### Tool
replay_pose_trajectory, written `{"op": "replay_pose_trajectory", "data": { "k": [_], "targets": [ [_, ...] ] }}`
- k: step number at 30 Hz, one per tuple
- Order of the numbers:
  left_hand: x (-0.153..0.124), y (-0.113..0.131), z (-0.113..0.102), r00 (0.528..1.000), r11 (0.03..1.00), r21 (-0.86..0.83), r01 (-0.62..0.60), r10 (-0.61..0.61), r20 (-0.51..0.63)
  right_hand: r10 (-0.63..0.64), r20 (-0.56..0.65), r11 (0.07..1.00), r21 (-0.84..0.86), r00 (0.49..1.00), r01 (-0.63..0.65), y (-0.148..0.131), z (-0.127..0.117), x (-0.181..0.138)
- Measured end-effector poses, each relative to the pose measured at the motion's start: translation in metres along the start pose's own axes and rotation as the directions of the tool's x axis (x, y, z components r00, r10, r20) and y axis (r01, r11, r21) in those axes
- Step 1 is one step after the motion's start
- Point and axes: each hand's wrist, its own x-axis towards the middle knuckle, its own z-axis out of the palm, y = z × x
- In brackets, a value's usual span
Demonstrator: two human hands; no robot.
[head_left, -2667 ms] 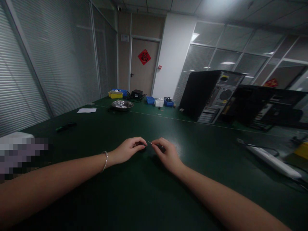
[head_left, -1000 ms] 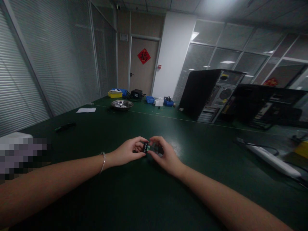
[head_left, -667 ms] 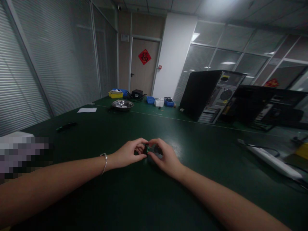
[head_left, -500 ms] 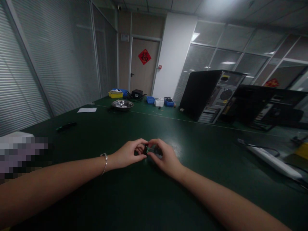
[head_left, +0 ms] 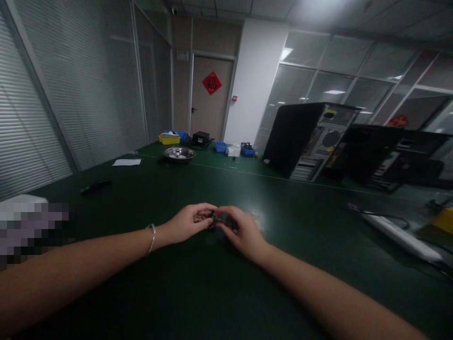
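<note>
Close together over the green table (head_left: 170, 278), both my hands work on one small dark part (head_left: 213, 218) with a bit of green circuit board showing. My left hand (head_left: 189, 223) is closed on its left side, thumb below and fingers curled behind. From the right, the thumb and forefinger of my right hand (head_left: 246, 231) pinch the same part. Most of it is hidden by the fingertips, and its exact kind is too small to make out. A bracelet (head_left: 151, 240) circles my left wrist.
A dark slim tool (head_left: 96, 186) and a white paper (head_left: 126, 162) lie at left. Farther back stand a metal bowl (head_left: 179, 154), a yellow bin (head_left: 169, 139) and blue bins (head_left: 248, 151). Computer towers (head_left: 297, 139) stand back right; a white power strip (head_left: 403, 236) lies right.
The small part has turned between my fingers, and less of its green board shows. Both hands stay in nearly the same place.
</note>
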Motion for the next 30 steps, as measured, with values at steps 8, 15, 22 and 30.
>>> {"op": "replay_pose_trajectory", "data": {
  "k": [8, 15, 22, 30],
  "targets": [
    [0.0001, 0.004, 0.0, 0.998, 0.999, 0.03, 0.025, -0.023, -0.064, 0.043, -0.102, 0.999, -0.013, 0.994, -0.044, 0.0039, 0.0003, 0.0013],
    [-0.0002, 0.0077, -0.0009, 0.998, 0.989, 0.146, 0.01, -0.001, -0.062, 0.107, -0.07, 0.993, -0.033, 0.992, -0.109, 0.0048, 0.0003, 0.0019],
    [0.0003, 0.0032, -0.0011, 0.999, 0.997, 0.068, 0.021, -0.019, -0.031, 0.17, -0.01, 0.978, -0.121, 0.985, -0.17, 0.0077, -0.0011, 0.0047],
    [0.0003, 0.0069, -0.0008, 0.997, 0.986, 0.166, -0.014, 0.027, -0.074, 0.202, 0.0, 0.963, -0.182, 0.979, -0.199, 0.0094, -0.0013, 0.0047]
  ]
}}
